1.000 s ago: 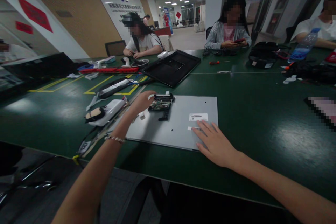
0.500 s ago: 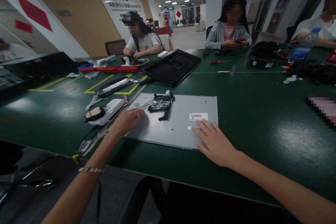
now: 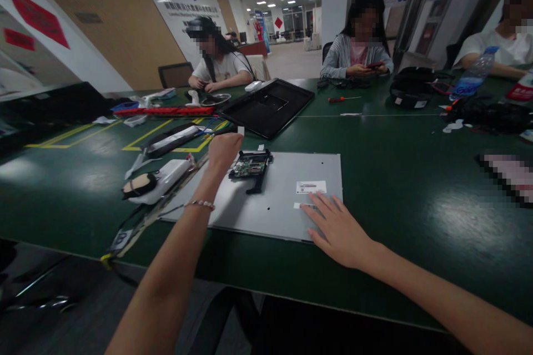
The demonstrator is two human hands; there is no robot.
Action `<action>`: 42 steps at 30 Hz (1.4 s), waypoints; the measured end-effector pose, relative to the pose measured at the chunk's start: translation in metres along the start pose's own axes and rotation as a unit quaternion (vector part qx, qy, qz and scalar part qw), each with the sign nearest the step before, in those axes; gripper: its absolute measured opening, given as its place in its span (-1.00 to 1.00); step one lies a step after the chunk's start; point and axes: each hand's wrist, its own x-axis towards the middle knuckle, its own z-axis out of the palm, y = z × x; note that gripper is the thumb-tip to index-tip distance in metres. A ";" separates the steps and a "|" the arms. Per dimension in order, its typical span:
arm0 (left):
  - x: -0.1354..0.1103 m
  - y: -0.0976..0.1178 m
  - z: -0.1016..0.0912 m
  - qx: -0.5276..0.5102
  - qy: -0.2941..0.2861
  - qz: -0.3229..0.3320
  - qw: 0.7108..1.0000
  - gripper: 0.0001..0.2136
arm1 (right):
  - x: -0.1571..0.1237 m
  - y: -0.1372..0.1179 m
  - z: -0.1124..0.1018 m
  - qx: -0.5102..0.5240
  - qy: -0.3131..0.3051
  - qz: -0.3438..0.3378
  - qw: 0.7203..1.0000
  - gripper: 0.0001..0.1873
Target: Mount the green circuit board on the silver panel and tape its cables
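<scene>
A flat grey metal display panel (image 3: 287,222) lies on the green table. Near its far edge sits a green circuit board (image 3: 250,167) in a black bracket, with one black arm pointing toward me. My left hand (image 3: 225,152) is raised over the panel's far left, left of the board. Its fingers are closed, and a small whitish strip (image 3: 241,131), which looks like tape, sticks up from them. With fingers spread, my right hand (image 3: 337,227) rests flat on the panel's right side, its fingertips beside a white label (image 3: 311,187).
Beyond the panel lies a black monitor housing (image 3: 268,108). At left are a white device (image 3: 160,182) with a black strap and a red strip (image 3: 164,112). A screwdriver (image 3: 343,99) and a water bottle (image 3: 474,74) are farther back. Several people sit around the table.
My left hand has moved up and away from me, from the panel's left part to above its far edge, with the whitish strip now in its fingers. My right hand stays put.
</scene>
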 end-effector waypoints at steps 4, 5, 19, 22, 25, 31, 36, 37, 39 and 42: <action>0.018 0.011 0.030 0.024 -0.075 -0.007 0.997 -0.64 | 0.001 -0.001 -0.004 0.001 -0.006 -0.001 1.000 -0.33; 0.020 0.011 0.035 0.024 -0.089 -0.014 0.996 -0.65 | 0.001 -0.001 -0.005 0.000 -0.008 -0.002 1.000 -0.33; -0.009 -0.043 0.029 -0.062 -0.069 -0.174 0.980 -0.52 | -0.003 0.003 -0.005 -0.007 0.003 -0.019 1.000 -0.35; -0.013 -0.059 0.033 -0.064 -0.114 -0.241 0.962 -0.46 | -0.008 0.007 -0.006 0.001 0.002 -0.017 1.000 -0.34; -0.017 -0.068 0.038 -0.063 -0.158 -0.278 0.945 -0.46 | -0.013 0.012 -0.008 0.029 -0.011 -0.016 0.999 -0.34; -0.018 -0.073 0.041 -0.085 -0.157 -0.292 0.939 -0.53 | -0.014 0.030 -0.019 0.215 0.021 0.062 0.974 -0.30; -0.018 -0.065 0.038 -0.082 -0.134 -0.307 0.939 -0.50 | -0.005 0.056 -0.037 0.386 0.142 0.203 0.888 -0.27; -0.018 -0.063 0.037 -0.078 -0.138 -0.309 0.938 -0.49 | -0.003 0.062 -0.040 0.420 0.155 0.224 0.866 -0.28; -0.017 -0.060 0.035 -0.068 -0.148 -0.302 0.939 -0.48 | -0.003 0.075 -0.046 0.481 0.169 0.250 0.823 -0.28; -0.015 -0.055 0.031 -0.043 -0.168 -0.269 0.947 -0.52 | -0.005 0.094 -0.052 0.541 0.181 0.257 0.780 -0.28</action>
